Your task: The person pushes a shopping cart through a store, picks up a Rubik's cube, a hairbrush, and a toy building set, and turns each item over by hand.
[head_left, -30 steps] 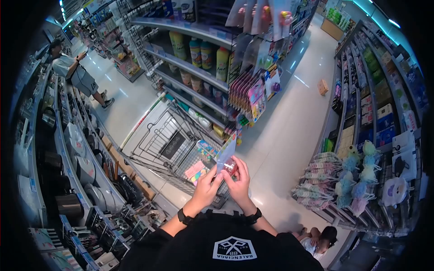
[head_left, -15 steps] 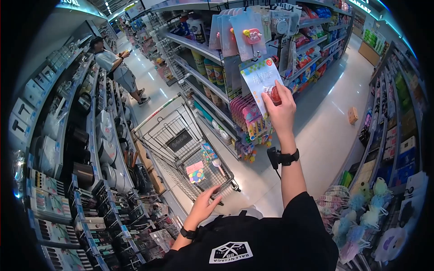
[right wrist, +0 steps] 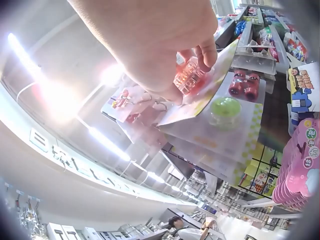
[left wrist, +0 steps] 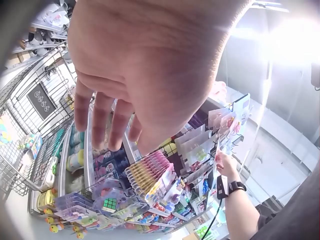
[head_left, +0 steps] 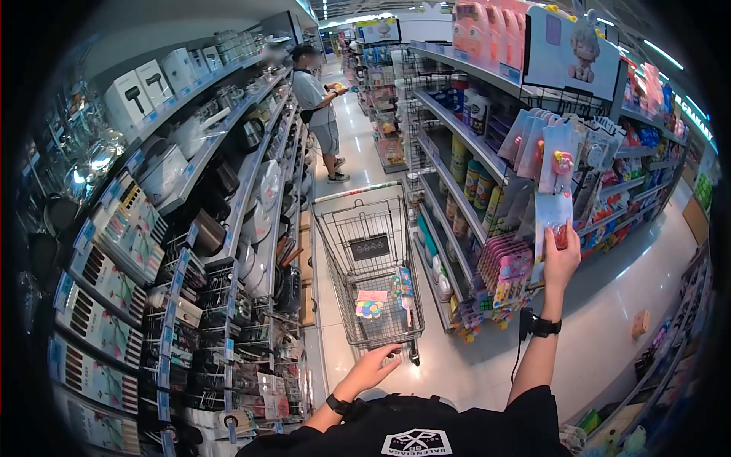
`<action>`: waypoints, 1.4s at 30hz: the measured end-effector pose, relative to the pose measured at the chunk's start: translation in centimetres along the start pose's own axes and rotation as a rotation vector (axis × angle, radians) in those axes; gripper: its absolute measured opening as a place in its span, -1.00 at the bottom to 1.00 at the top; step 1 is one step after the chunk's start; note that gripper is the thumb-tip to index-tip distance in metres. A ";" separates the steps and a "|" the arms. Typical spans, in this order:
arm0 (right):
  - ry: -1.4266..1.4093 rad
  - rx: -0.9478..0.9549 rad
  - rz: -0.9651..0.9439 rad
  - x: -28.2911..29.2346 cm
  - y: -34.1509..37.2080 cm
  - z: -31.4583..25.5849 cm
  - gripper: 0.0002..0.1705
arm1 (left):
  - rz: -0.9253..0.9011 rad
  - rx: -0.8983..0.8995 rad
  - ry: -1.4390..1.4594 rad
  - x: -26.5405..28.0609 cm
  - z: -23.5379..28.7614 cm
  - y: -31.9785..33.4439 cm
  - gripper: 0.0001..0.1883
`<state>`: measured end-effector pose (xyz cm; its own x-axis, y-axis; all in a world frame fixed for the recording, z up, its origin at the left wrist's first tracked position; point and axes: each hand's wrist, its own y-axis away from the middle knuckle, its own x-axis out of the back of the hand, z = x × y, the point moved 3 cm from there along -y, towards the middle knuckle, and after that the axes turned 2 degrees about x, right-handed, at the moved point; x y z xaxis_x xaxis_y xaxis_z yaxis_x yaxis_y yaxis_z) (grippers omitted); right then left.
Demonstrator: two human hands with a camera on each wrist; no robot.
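Note:
My right hand point(head_left: 562, 265) pinches a carded toy point(head_left: 553, 207) by its clear red plastic part point(right wrist: 190, 77). It holds the card upright in front of the hanging rack at the shelf end. In the right wrist view, similar cards hang close behind it, one with a green round piece point(right wrist: 225, 110) and one with a red piece point(right wrist: 244, 86). My left hand point(head_left: 371, 369) holds nothing, its fingers loosely extended near the close end of the shopping cart point(head_left: 384, 335). Inside the cart lie a pink card with colourful round shapes point(head_left: 371, 305) and a blue package point(head_left: 403, 280).
Shelves of kettles and pans point(head_left: 221, 179) line the left side. A person point(head_left: 316, 107) stands farther down the aisle. Pink carded goods point(head_left: 502, 263) hang low on the shelf end. A small brown box point(head_left: 641, 324) sits on the floor to the right.
Both hands held the carded toy at first; the left then let go and dropped toward the cart. The right hand carried the card to the rack, while the view swung left.

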<state>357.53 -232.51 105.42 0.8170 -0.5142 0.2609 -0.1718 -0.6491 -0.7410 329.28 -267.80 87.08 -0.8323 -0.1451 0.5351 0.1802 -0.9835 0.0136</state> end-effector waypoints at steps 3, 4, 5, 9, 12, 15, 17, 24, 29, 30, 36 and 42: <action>0.024 0.032 -0.042 -0.7 0.1 1.2 -0.36 | -0.004 0.054 -0.014 0.6 -0.1 0.1 -0.53; 0.018 0.036 -0.041 -1.1 0.0 1.3 -0.36 | -0.024 0.098 -0.001 0.8 0.0 0.1 -0.54; 0.007 0.015 -0.056 -1.4 0.0 1.3 -0.34 | -0.021 0.097 -0.001 0.9 -0.1 0.0 -0.54; -0.019 -0.022 -0.083 -2.8 0.1 1.3 -0.32 | 0.009 0.026 -0.032 1.2 -0.8 -0.3 -0.54; -0.009 0.005 -0.078 -3.7 1.5 3.1 -0.24 | 0.048 -0.039 -0.047 0.9 -1.5 -0.3 -0.54; -0.108 -0.099 -0.033 -2.3 5.8 2.2 -0.27 | 0.041 -0.017 -0.056 0.9 -2.2 -0.1 -0.57; -0.212 -0.159 0.010 -1.8 11.0 3.2 -0.45 | 0.038 0.022 -0.054 0.8 -2.4 0.3 -0.59; -0.162 -0.349 -0.588 -0.2 32.8 11.4 -0.56 | -0.184 0.242 -0.422 -1.0 -5.6 2.8 -0.47; -0.109 -0.396 -0.916 2.9 40.3 16.0 -0.52 | -0.271 0.269 -0.469 -3.1 -6.3 2.7 -0.44; -0.073 -0.407 -1.001 3.2 40.7 16.1 -0.53 | -0.276 0.244 -0.448 -3.5 -5.9 2.2 -0.44; -0.036 -0.532 -1.070 5.6 41.1 17.8 -0.47 | -0.320 0.140 -0.476 -5.9 -4.2 0.3 -0.44; -0.062 -0.704 -1.005 8.0 41.5 19.4 -0.44 | -0.476 0.137 -0.554 -8.6 -1.8 -1.2 -0.43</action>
<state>367.59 -252.64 64.73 0.7789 0.4043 0.4794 0.3055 -0.9123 0.2729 335.25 -265.59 80.97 -0.4566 0.4052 0.7920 -0.0399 -0.8987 0.4367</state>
